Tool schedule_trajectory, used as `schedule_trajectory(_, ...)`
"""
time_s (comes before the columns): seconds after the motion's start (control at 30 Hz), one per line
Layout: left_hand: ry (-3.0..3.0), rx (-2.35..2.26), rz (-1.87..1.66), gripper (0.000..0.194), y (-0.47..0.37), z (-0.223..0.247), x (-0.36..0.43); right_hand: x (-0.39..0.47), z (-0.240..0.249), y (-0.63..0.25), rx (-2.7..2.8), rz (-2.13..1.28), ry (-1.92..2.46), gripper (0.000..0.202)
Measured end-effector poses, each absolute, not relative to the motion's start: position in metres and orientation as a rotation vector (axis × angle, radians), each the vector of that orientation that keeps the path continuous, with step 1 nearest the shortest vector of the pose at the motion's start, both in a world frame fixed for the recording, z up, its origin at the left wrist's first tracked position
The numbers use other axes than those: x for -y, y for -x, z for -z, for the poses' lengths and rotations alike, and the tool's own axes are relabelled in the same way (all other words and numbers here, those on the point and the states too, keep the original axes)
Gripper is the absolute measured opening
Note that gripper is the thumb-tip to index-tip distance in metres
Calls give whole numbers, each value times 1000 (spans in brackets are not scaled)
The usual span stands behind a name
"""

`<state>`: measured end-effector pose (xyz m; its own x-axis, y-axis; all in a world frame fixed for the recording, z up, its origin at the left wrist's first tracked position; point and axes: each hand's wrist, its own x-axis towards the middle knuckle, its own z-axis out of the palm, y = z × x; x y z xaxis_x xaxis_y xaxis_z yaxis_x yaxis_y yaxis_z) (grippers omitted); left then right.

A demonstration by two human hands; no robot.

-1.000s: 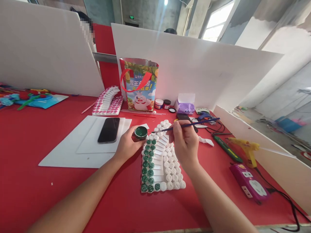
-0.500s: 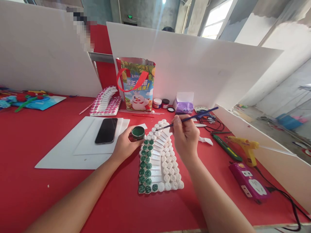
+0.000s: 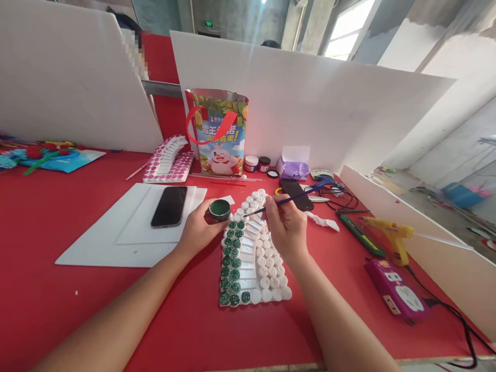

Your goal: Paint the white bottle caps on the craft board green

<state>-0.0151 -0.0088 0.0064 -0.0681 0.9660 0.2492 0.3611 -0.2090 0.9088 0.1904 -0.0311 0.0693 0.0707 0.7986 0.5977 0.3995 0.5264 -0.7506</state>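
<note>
Red cloth covers the desk (image 3: 58,305) across the lower frame. At centre lies a white craft panel (image 3: 251,258) of small rosettes, its left column painted green. Compared with half a second ago, the right hand (image 3: 287,227) has dropped lower onto the panel, its grip pinching a blue paintbrush (image 3: 298,192) whose tip now sits nearer the rosettes. The left hand (image 3: 199,227) curls its grip around a small green paint pot (image 3: 219,210), unmoved. Farther back stands a printed bag (image 3: 219,134).

My left hand (image 3: 199,230) curls closed, forearm stretched forward. My right hand (image 3: 287,227) pinches shut, wrist bent inward.
</note>
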Motion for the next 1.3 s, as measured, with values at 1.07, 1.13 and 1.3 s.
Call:
schedule_trajectory(1.07, -1598, -1460, -1287, 53, 14, -8, 8, 28, -69, -198, 1578, -386, 1084, 25)
schedule_trajectory(1.13, -1601, -1459, -1291, 54, 15, -7, 8, 28, -69, -199, 1561, -379, 1106, 26)
schedule_trajectory(1.3, -1592, -1459, -1289, 53, 16, -6, 8, 29, -72, -199, 1534, -377, 1073, 25)
